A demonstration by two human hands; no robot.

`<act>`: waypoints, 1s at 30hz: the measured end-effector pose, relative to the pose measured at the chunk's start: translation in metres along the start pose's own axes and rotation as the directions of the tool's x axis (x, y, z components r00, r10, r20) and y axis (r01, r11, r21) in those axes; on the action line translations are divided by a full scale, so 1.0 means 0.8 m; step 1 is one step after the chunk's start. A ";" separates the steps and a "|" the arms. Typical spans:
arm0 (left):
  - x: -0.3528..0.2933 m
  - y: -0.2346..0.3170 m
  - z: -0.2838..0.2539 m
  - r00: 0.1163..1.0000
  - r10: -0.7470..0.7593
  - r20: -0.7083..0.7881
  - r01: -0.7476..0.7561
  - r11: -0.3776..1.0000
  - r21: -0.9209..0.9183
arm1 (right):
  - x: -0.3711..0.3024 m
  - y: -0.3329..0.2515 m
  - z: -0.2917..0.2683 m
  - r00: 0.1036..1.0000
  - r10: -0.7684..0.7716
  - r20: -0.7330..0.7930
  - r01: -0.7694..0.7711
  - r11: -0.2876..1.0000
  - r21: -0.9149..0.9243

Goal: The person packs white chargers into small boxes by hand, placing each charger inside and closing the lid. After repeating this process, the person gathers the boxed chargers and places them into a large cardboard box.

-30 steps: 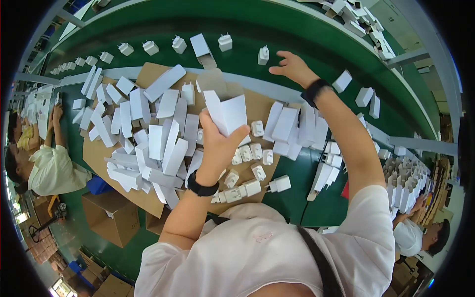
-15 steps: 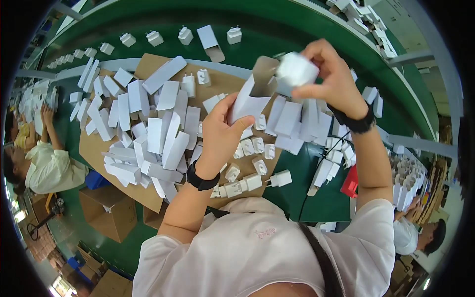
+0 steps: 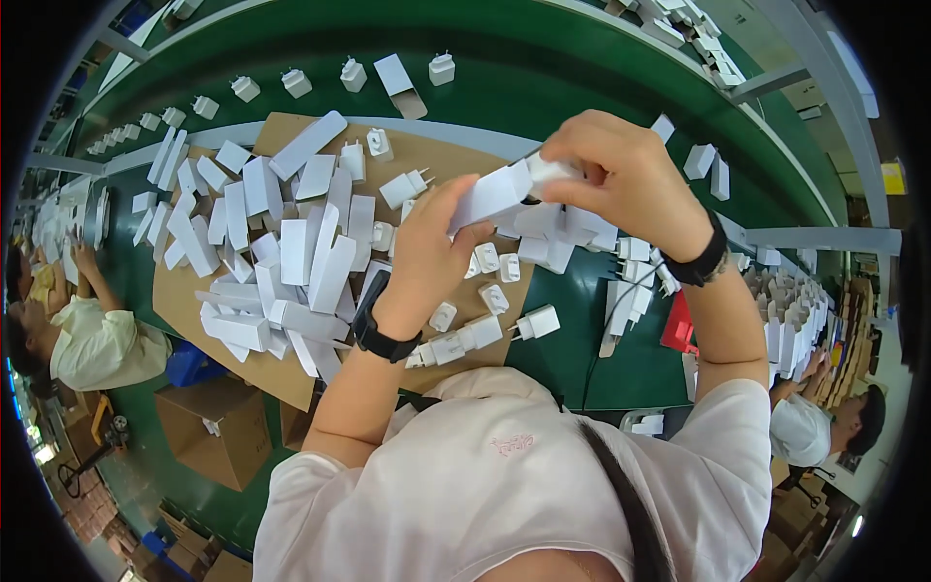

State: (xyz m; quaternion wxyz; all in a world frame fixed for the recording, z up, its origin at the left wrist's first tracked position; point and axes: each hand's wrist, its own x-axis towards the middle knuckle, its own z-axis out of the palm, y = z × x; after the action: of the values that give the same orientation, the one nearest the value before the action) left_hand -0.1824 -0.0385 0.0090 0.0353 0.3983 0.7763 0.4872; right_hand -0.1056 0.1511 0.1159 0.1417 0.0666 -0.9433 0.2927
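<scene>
My left hand [image 3: 432,254] grips a slim white carton [image 3: 493,198], tilted with its mouth toward the right. My right hand [image 3: 626,175] holds a white plug charger [image 3: 555,173] against that mouth, partly inside it; the fingers hide how far in it sits. Under and beside my hands, several loose white chargers [image 3: 465,339] with two-pin plugs lie on a brown cardboard sheet [image 3: 388,381]. Left of my left hand is a heap of white cartons [image 3: 291,252]. More white cartons [image 3: 548,250] lie beneath my right hand.
Beyond the table runs a green conveyor [image 3: 504,48] bearing a row of chargers [image 3: 296,83] and a carton [image 3: 400,85]. To the right are a black cable [image 3: 589,373], a red object [image 3: 678,325] and packed cartons [image 3: 790,339]. Co-workers sit at both sides.
The right hand has brought the charger left and down to the carton's mouth. My left hand has tipped the carton over toward the right. Items on the conveyor have shifted slightly left in view.
</scene>
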 end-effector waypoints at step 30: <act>-0.022 -0.109 -0.090 0.958 -0.281 -0.062 0.251 0.708 0.660 | 0.053 0.238 0.119 0.918 0.328 0.223 -0.320 0.945 -0.074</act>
State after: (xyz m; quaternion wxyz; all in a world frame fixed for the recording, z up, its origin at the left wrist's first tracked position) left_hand -0.2531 -0.1207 -0.0277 -0.0216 0.2793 0.9462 0.1617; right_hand -0.2075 0.2511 -0.0481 -0.0186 -0.0593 -0.9565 0.2850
